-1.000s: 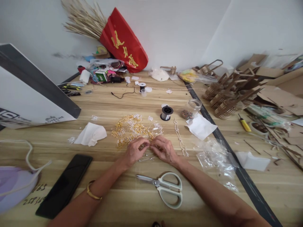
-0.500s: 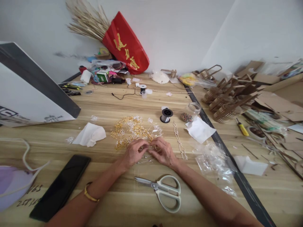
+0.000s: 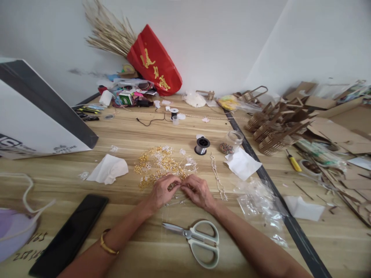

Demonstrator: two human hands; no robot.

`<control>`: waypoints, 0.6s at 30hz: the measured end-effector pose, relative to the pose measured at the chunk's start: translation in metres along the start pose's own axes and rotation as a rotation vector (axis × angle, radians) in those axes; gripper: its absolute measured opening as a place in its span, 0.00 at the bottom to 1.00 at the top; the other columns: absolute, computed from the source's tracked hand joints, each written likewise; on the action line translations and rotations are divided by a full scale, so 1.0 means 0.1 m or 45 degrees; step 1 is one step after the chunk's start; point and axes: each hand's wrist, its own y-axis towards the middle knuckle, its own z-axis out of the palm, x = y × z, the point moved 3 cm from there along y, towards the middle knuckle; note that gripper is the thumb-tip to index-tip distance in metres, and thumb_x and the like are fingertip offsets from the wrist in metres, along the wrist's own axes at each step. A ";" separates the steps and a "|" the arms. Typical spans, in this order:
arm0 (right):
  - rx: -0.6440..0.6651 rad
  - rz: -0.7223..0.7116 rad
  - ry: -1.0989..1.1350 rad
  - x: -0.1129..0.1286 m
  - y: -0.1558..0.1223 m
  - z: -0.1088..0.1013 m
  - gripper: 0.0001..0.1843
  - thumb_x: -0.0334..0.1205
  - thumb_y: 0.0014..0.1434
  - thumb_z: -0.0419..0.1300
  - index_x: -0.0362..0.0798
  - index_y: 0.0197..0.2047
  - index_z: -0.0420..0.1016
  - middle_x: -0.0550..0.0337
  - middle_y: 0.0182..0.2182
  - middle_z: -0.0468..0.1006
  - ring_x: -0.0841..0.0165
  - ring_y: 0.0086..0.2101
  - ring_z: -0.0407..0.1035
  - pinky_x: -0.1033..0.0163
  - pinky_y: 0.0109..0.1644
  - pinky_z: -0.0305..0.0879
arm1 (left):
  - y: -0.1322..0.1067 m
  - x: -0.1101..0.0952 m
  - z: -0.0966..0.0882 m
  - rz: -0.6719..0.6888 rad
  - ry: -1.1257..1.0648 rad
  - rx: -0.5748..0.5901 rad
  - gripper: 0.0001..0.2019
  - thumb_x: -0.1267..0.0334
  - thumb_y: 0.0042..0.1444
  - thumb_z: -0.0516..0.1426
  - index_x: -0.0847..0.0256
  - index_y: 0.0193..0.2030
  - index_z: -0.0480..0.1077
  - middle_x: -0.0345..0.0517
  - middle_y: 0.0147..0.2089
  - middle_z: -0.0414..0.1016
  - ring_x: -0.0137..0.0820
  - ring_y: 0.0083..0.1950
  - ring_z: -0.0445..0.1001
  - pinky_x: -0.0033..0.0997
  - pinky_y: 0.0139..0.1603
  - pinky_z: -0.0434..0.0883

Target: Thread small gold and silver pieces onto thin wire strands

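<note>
My left hand (image 3: 164, 190) and my right hand (image 3: 198, 191) meet fingertip to fingertip over the table, both closed in a pinch. What sits between the fingertips is too small to make out. Just under the hands lies a thin beaded chain (image 3: 176, 202), partly covered by them. Beyond my fingers spreads a pile of gold and silver jewellery findings (image 3: 160, 162). White-handled scissors (image 3: 199, 239) rest nearer to me, blades pointing left. To the right of my right hand, a pale beaded strand (image 3: 216, 173) lies lengthwise on the wood.
A spool of wire (image 3: 202, 146) and a jar of beads (image 3: 232, 142) stand farther back. A black phone (image 3: 71, 235) and a crumpled tissue (image 3: 108, 169) lie left. Clear plastic bags (image 3: 261, 204) are at right, with small woven baskets (image 3: 275, 127) beyond the dark strip.
The view has tilted slightly, so the whole scene sits a little lower. My hands stay together over the chain, with fingertips now pressed closer to each other.
</note>
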 end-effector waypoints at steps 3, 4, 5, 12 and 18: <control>0.001 0.023 -0.031 -0.01 -0.01 0.00 0.06 0.36 0.63 0.54 0.47 0.39 0.72 0.56 0.31 0.74 0.68 0.33 0.69 0.63 0.36 0.65 | 0.01 0.00 0.00 -0.005 -0.004 0.001 0.04 0.72 0.54 0.56 0.61 0.32 0.71 0.43 0.30 0.76 0.29 0.33 0.74 0.27 0.37 0.71; 0.003 0.031 -0.045 -0.01 -0.01 0.00 0.06 0.36 0.63 0.54 0.48 0.39 0.72 0.56 0.31 0.74 0.68 0.33 0.69 0.64 0.36 0.65 | 0.01 0.00 -0.01 -0.011 0.001 0.001 0.04 0.72 0.54 0.56 0.61 0.32 0.70 0.43 0.30 0.76 0.29 0.33 0.74 0.27 0.37 0.71; 0.008 0.037 -0.059 -0.02 -0.01 0.01 0.06 0.36 0.63 0.54 0.48 0.39 0.72 0.56 0.32 0.74 0.68 0.33 0.69 0.64 0.36 0.66 | 0.01 0.00 -0.01 -0.015 0.007 -0.001 0.04 0.72 0.54 0.56 0.61 0.32 0.70 0.43 0.31 0.76 0.29 0.34 0.74 0.27 0.37 0.71; 0.035 0.039 -0.191 0.00 0.00 -0.01 0.08 0.35 0.65 0.51 0.48 0.38 0.71 0.55 0.33 0.73 0.67 0.34 0.67 0.64 0.37 0.65 | 0.04 -0.02 -0.02 -0.110 0.006 0.071 0.04 0.72 0.53 0.56 0.61 0.33 0.71 0.43 0.32 0.76 0.29 0.34 0.75 0.27 0.38 0.71; 0.032 0.080 -0.198 0.00 0.01 -0.04 0.07 0.34 0.65 0.50 0.47 0.37 0.68 0.55 0.33 0.72 0.66 0.35 0.66 0.63 0.37 0.64 | 0.21 0.10 -0.09 -0.258 0.127 0.124 0.06 0.70 0.55 0.56 0.61 0.38 0.72 0.44 0.35 0.77 0.32 0.38 0.75 0.31 0.42 0.70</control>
